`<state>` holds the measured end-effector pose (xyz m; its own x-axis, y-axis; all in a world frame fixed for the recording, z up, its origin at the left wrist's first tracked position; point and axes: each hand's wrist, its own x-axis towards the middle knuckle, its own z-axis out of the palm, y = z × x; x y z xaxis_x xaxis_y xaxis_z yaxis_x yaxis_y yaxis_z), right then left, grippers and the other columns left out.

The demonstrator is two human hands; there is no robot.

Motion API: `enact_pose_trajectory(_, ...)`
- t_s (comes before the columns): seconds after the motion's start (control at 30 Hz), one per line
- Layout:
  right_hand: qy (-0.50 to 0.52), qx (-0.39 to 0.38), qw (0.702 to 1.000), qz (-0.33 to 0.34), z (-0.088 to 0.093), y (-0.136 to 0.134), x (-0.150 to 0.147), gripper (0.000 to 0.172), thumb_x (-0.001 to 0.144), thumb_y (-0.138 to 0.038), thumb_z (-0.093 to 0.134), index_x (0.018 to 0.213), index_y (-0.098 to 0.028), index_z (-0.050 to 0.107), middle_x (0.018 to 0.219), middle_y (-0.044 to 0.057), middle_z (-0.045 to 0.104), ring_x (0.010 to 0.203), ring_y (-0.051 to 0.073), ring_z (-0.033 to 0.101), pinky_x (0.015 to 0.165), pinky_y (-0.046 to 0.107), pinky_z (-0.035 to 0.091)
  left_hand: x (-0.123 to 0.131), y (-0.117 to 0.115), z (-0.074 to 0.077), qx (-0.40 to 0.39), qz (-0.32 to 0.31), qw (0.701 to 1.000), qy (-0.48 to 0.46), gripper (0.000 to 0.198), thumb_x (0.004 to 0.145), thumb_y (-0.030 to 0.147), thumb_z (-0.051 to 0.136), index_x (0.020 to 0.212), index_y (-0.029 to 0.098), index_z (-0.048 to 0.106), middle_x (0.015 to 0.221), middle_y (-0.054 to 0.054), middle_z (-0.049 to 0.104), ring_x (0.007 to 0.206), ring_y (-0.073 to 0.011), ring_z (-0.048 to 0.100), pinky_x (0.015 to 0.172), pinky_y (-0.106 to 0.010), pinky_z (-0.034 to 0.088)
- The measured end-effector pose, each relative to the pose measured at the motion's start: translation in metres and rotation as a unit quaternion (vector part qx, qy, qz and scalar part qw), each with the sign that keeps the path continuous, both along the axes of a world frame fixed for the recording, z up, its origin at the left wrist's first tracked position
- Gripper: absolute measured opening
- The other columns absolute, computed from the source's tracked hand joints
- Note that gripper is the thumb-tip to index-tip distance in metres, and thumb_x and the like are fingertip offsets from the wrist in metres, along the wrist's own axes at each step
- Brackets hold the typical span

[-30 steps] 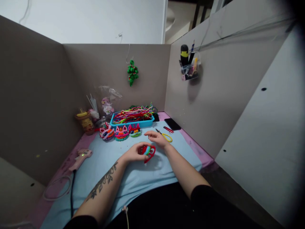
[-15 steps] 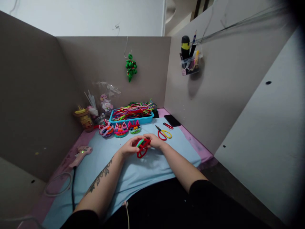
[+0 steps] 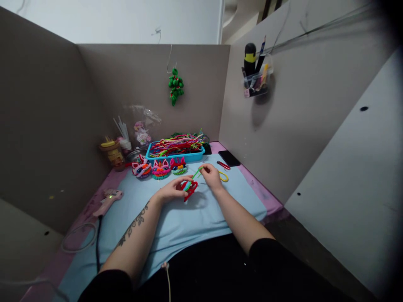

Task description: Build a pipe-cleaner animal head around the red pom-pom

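Observation:
My left hand (image 3: 174,188) is closed on a red pipe-cleaner frame (image 3: 190,193) with a light blue and green strip along its top, held just above the blue cloth. From that piece a green pipe cleaner (image 3: 197,173) runs up to my right hand (image 3: 211,175), whose fingertips pinch its end. Yellow-handled scissors (image 3: 224,176) lie beside my right hand, which covers most of them. Three finished pipe-cleaner animal heads, among them a pink one with a horn (image 3: 161,169), sit in a row beyond my left hand.
Behind the heads is a blue tray (image 3: 192,157) heaped with coloured pipe cleaners. A red cutter (image 3: 223,165) and a black phone (image 3: 229,158) lie to the right. On the left rests a pink glue gun (image 3: 108,203) with a black cord. Grey partitions (image 3: 195,84) enclose the table.
My right hand has moved up and right from the red piece, drawing the green pipe cleaner out straight. The left hand keeps the piece, now tilted differently. The view has shifted slightly.

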<state>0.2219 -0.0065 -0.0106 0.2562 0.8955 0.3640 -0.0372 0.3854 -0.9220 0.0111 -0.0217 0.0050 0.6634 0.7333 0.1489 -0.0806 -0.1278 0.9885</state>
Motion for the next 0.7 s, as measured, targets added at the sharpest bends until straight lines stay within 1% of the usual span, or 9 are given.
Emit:
enact_pose_trajectory(0.07, 0.03, -0.02, 0.999, 0.026, -0.002, 0.004, -0.001, 0.016, 0.067, -0.035, 0.064, 0.074, -0.021, 0.064, 0.062, -0.002, 0.055, 0.058, 0.014, 0.049, 0.058, 0.029, 0.041, 0.001, 0.001, 0.0, 0.01, -0.006, 1.0, 0.009, 0.055, 0.053, 0.033, 0.086, 0.105, 0.023, 0.069, 0.143, -0.013, 0.047, 0.129, -0.0353, 0.045, 0.1, -0.047, 0.042)
enact_pose_trajectory(0.13, 0.063, -0.042, 0.995, 0.057, -0.002, 0.006, -0.001, 0.022, 0.065, -0.039, 0.065, 0.077, -0.021, 0.062, 0.06, -0.002, 0.056, 0.054, 0.013, 0.05, 0.054, 0.028, 0.041, 0.001, 0.001, 0.0, 0.019, -0.011, 1.0, 0.012, 0.055, 0.054, 0.033, 0.086, 0.106, 0.023, 0.069, 0.143, -0.014, 0.046, 0.135, -0.0351, 0.038, 0.105, -0.048, 0.036)
enact_pose_trajectory(0.2, 0.093, -0.063, 0.99, 0.09, 0.0, 0.006, 0.0, 0.027, 0.061, -0.041, 0.068, 0.077, -0.021, 0.06, 0.061, -0.002, 0.057, 0.052, 0.012, 0.05, 0.051, 0.027, 0.04, 0.001, 0.002, 0.0, 0.021, -0.018, 1.0, 0.013, 0.055, 0.055, 0.031, 0.085, 0.107, 0.024, 0.069, 0.145, -0.014, 0.045, 0.137, -0.0345, 0.035, 0.108, -0.048, 0.033)
enact_pose_trajectory(0.33, 0.124, -0.098, 0.975, 0.155, 0.005, -0.001, -0.001, 0.034, 0.054, -0.04, 0.076, 0.073, -0.021, 0.055, 0.059, -0.004, 0.057, 0.047, 0.009, 0.049, 0.046, 0.023, 0.037, 0.001, 0.0, 0.0, 0.022, -0.031, 0.999, 0.012, 0.054, 0.056, 0.029, 0.085, 0.107, 0.024, 0.069, 0.146, -0.013, 0.043, 0.135, -0.0356, 0.037, 0.105, -0.048, 0.036)
enact_pose_trajectory(0.47, 0.122, -0.125, 0.962, 0.208, 0.006, -0.008, -0.005, 0.039, 0.049, -0.035, 0.083, 0.07, -0.021, 0.054, 0.055, -0.006, 0.057, 0.043, 0.009, 0.047, 0.042, 0.021, 0.031, 0.002, 0.0, -0.001, 0.011, -0.048, 0.999, 0.006, 0.054, 0.057, 0.029, 0.084, 0.108, 0.023, 0.068, 0.149, -0.013, 0.039, 0.132, -0.0369, 0.041, 0.103, -0.05, 0.039)
enact_pose_trajectory(0.53, 0.116, -0.137, 0.956, 0.233, 0.005, -0.009, -0.007, 0.037, 0.05, -0.034, 0.084, 0.068, -0.019, 0.055, 0.054, -0.005, 0.059, 0.042, 0.007, 0.045, 0.042, 0.02, 0.029, 0.002, 0.001, -0.001, 0.01, -0.048, 0.999, 0.001, 0.055, 0.057, 0.027, 0.084, 0.109, 0.022, 0.068, 0.149, -0.012, 0.038, 0.134, -0.0366, 0.039, 0.106, -0.049, 0.035)
enact_pose_trajectory(0.6, 0.113, -0.142, 0.95, 0.253, 0.004, -0.01, -0.009, 0.036, 0.05, -0.035, 0.085, 0.064, -0.018, 0.056, 0.058, -0.003, 0.062, 0.046, 0.007, 0.047, 0.044, 0.021, 0.031, 0.002, 0.003, -0.002, 0.011, -0.043, 0.999, -0.006, 0.056, 0.056, 0.026, 0.085, 0.109, 0.022, 0.067, 0.149, -0.011, 0.039, 0.135, -0.036, 0.036, 0.108, -0.048, 0.032)
enact_pose_trajectory(0.7, 0.13, -0.135, 0.941, 0.282, 0.001, -0.009, -0.012, 0.038, 0.045, -0.034, 0.088, 0.057, -0.016, 0.057, 0.075, 0.001, 0.067, 0.058, 0.01, 0.054, 0.053, 0.023, 0.038, 0.002, 0.003, -0.001, 0.015, -0.039, 0.999, -0.009, 0.053, 0.058, 0.024, 0.084, 0.108, 0.021, 0.067, 0.15, -0.011, 0.037, 0.136, -0.0351, 0.034, 0.107, -0.046, 0.032)
